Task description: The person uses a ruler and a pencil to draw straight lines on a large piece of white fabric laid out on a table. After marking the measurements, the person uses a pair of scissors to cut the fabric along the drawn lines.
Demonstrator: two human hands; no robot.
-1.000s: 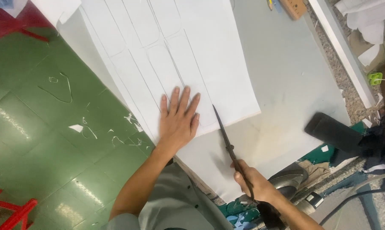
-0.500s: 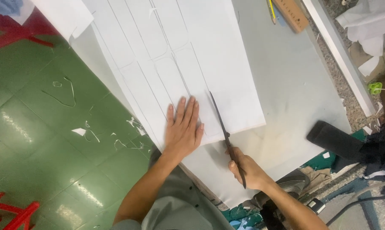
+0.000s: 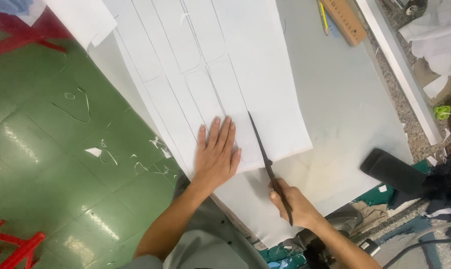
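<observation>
White sheet material (image 3: 265, 74) marked with pencilled outlines lies on the grey table (image 3: 345, 114) under the flat, spread left hand (image 3: 216, 154), while the right hand (image 3: 292, 204) – closed on dark scissors (image 3: 265, 159) – has pushed the blades further up a drawn line, so the cut is lengthening.

White sheet stack (image 3: 220, 74) looking like matt paper or thin fabric, smooth. Scissors (image 3: 265, 159) showing dark dull metal. Bench (image 3: 345, 109) appearing smooth, matt grey. Green floor (image 3: 41, 164) shining glossy. Ruler (image 3: 342, 20) looking wooden.
</observation>
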